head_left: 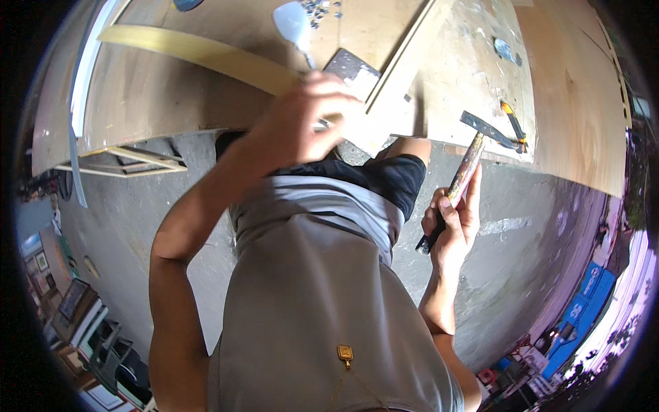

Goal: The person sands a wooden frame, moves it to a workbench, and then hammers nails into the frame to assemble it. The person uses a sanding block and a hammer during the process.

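Note:
My right hand [453,220] is wrapped round the handle of a hammer [467,165], at the right beyond the bench edge. The hammer's dark head points up toward the tabletop, and its handle is worn and paint-stained. My left hand [316,117] hovers over the front edge of the bench, smeared by motion, its fingers curled together. A small shiny bit shows by those fingers, too blurred to name. Just past the left hand lie a pale wooden strip [199,56], a dark square plate [351,66] and long wooden strips [412,51] set at a slant.
Pliers with yellow and black handles [511,120] lie near the bench's right edge. A whitish flat oval piece [292,24] and scattered small dark pieces [322,10] sit at the back. Below the bench at left is a wooden frame [130,163] on the concrete floor [508,275].

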`<state>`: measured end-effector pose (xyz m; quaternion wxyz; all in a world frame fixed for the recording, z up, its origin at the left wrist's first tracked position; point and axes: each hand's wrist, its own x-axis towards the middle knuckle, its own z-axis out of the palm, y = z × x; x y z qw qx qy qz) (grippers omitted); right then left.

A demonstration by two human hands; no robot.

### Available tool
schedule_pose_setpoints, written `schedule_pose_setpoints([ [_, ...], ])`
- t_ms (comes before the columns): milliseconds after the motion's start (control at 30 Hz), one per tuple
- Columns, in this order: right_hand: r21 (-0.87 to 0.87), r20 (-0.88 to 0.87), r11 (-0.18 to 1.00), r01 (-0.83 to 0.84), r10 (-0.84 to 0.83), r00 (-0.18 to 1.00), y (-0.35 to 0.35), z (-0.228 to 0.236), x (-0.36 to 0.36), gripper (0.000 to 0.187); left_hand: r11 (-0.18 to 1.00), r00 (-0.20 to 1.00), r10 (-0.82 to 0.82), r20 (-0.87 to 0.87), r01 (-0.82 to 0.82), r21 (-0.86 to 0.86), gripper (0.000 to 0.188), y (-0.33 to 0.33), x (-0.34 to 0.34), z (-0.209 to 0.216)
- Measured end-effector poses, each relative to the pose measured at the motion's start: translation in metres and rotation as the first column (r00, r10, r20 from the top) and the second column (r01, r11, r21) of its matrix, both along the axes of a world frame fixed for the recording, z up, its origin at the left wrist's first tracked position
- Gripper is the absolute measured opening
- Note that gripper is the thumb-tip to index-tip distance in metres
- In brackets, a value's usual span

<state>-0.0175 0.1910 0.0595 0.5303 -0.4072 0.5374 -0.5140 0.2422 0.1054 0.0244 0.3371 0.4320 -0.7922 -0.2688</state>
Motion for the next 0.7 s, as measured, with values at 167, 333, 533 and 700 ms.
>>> schedule_pose_setpoints([
  [167, -0.037, 0.093, 0.999, -0.02, 0.023, 0.995, 0.005, -0.013, -0.009, 0.069, 0.9, 0.854, 0.226, 0.469, 0.001, -0.436, 0.039, -0.072, 0.052, -0.001],
  [333, 0.116, -0.078, 0.991, -0.064, 0.073, 0.994, 0.011, -0.025, -0.03, 0.048, 0.922, 0.785, 0.105, 0.61, 0.152, -0.355, 0.033, -0.104, 0.085, -0.002],
  [533, 0.077, 0.141, 0.992, -0.099, 0.088, 0.986, 0.022, -0.025, -0.017, 0.028, 0.925, 0.833, 0.243, 0.497, -0.045, -0.376, 0.03, -0.113, 0.129, 0.009],
  [700, 0.274, -0.046, 0.961, 0.037, -0.025, 0.999, 0.026, -0.042, -0.022, 0.013, 0.92, 0.752, 0.341, 0.564, -0.142, -0.366, 0.032, -0.122, 0.13, 0.002],
])
